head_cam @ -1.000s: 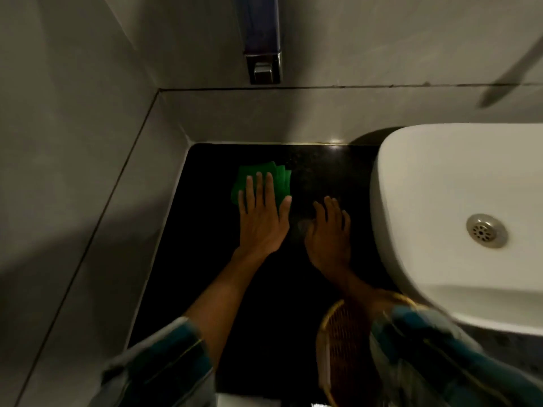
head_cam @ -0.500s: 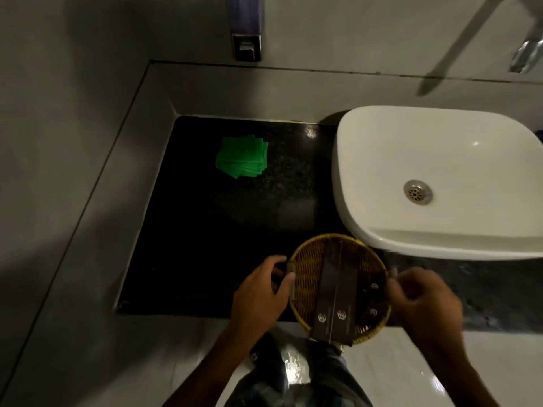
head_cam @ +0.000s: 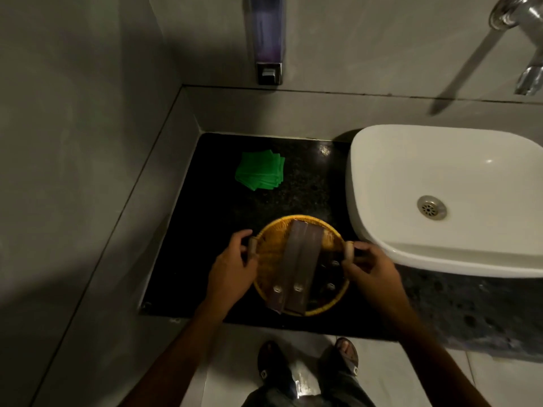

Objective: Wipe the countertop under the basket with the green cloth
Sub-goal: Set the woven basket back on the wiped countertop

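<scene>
A round woven basket with two long dark boxes in it sits near the front of the black stone countertop. My left hand grips its left wooden handle and my right hand grips its right handle. The folded green cloth lies alone at the back left of the countertop, well beyond both hands.
A white basin stands to the right, its rim close to the basket. Grey walls close the left and back sides. A soap dispenser hangs on the back wall and a tap at top right. My feet stand on the pale floor.
Both hands have left the cloth and the back of the counter. They have come to the basket at the front edge, closed on its handles, and the basket has shifted further onto the counter.
</scene>
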A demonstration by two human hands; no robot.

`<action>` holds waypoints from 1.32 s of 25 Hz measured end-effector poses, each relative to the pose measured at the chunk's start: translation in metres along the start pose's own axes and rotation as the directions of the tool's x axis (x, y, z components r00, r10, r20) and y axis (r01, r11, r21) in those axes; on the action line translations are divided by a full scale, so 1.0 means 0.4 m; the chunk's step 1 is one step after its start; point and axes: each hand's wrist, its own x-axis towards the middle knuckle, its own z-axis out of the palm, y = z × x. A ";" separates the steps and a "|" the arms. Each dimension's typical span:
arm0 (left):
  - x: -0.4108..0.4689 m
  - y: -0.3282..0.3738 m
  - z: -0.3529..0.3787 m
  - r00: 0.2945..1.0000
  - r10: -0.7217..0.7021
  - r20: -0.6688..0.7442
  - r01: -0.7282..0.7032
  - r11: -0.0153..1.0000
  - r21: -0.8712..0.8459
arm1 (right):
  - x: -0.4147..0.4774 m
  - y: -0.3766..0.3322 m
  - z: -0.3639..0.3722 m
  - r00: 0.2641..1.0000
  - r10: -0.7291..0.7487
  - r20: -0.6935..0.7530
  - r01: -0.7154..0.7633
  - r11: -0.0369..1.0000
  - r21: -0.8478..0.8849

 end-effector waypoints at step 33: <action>0.438 0.224 -0.117 0.995 -0.036 0.095 0.080 0.852 -0.517 | 0.393 -0.294 0.216 0.972 0.107 0.210 -0.186 0.896 0.403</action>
